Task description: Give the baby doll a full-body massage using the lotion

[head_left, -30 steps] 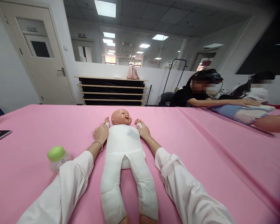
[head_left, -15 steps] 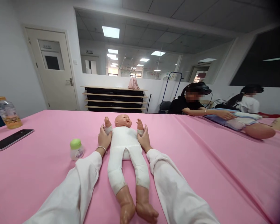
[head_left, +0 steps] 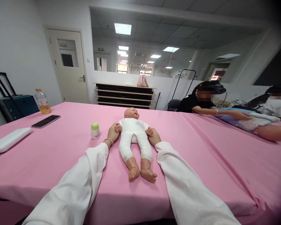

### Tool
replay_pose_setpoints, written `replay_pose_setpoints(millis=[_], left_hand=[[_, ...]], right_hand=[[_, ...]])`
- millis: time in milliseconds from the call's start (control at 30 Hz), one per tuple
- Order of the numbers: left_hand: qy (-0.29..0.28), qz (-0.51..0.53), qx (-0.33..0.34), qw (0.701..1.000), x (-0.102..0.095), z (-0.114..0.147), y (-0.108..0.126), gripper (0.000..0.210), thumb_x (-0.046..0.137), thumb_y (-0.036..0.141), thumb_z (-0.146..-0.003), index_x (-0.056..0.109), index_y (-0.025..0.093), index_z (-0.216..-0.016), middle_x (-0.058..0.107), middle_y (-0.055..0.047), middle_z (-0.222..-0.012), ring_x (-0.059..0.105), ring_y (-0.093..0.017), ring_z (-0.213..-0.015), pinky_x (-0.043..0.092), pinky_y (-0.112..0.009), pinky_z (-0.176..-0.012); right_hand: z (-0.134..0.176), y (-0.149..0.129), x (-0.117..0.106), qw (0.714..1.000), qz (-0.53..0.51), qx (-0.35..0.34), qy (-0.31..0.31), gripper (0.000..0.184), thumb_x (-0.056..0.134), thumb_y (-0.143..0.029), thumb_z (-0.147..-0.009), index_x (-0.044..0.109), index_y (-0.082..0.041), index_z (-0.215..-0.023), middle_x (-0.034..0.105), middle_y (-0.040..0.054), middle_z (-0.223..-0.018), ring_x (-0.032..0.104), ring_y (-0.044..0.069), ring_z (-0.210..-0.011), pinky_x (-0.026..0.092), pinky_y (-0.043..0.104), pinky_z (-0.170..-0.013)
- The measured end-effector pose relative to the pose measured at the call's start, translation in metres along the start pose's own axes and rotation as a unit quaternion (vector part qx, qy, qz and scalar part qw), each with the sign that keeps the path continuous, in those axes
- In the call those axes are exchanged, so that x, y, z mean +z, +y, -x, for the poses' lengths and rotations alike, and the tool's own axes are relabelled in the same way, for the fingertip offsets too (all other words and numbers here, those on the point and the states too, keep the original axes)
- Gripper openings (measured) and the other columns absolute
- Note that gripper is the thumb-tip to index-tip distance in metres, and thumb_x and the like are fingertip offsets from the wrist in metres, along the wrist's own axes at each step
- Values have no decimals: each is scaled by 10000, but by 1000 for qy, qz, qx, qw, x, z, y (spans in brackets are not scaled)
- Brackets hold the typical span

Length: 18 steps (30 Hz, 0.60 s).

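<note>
A baby doll with a white cloth body lies on its back on the pink-covered table, its feet toward me. My left hand is closed around the doll's hand on the left side, with a beaded bracelet on the wrist. On the other side my right hand grips the doll's other hand; its fingers are partly hidden. Both doll arms point down along its sides. Left of my left hand stands a small white jar with a green lid.
A phone, a white oblong device and a bottle stand or lie at the left. At the right, a co-worker in a headset handles another doll. A suitcase is beyond the table's left edge.
The doll's arms have gone from raised beside its head to down at its sides, my hands moving with them. The view has shifted back and left, showing the table's front edge.
</note>
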<state>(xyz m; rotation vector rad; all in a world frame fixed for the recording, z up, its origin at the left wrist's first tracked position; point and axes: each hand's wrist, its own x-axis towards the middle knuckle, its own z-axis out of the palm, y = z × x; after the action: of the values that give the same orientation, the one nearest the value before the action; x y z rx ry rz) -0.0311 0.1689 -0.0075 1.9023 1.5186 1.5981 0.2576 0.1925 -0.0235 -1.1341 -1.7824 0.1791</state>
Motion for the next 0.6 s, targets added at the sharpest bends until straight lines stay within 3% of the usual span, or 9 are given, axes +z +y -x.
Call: replay_pose_setpoints(millis=[100,233,400,500,600], left_hand=[[16,1,-19,1000,8,-7,1,394,527,126,-732,501,187,-1121,636,-63,-1038,597,-187,-929,455,-306,-834],[29,-12,-36,999,26,-28,5,593,519,224,-801,305,201,-1353,528,-98,-1272,533,-225,-1112,419,-328,-905],[39,-47,-57,997,50,-58,0,648,416,326,-875,133,156,-1432,477,-139,-1320,507,-253,-1145,420,-345,-881],[58,-49,-54,996,61,-77,-11,586,383,330,-894,163,187,-1418,502,-120,-1299,549,-241,-1084,435,-332,-824],[64,-72,-67,993,69,-93,-22,420,377,321,-901,348,211,-1305,569,-103,-1214,583,-227,-1012,430,-319,-785]], right_hand=[[-6,-1,3,1000,-27,14,1,478,505,-187,-686,474,-153,-1161,577,113,-1161,558,230,-1060,425,429,-946],[-26,-5,13,996,-71,24,48,575,508,-329,-789,319,-173,-1310,419,138,-1360,429,237,-1235,364,429,-1013],[-61,5,32,992,-24,75,98,552,386,-431,-857,296,-165,-1332,417,167,-1348,435,274,-1222,388,462,-972],[-80,20,43,994,-1,43,100,501,334,-437,-873,357,-165,-1293,467,155,-1293,459,270,-1186,397,466,-956],[-95,36,50,994,28,42,100,517,337,-415,-865,346,-156,-1313,468,163,-1284,452,279,-1182,398,479,-947]])
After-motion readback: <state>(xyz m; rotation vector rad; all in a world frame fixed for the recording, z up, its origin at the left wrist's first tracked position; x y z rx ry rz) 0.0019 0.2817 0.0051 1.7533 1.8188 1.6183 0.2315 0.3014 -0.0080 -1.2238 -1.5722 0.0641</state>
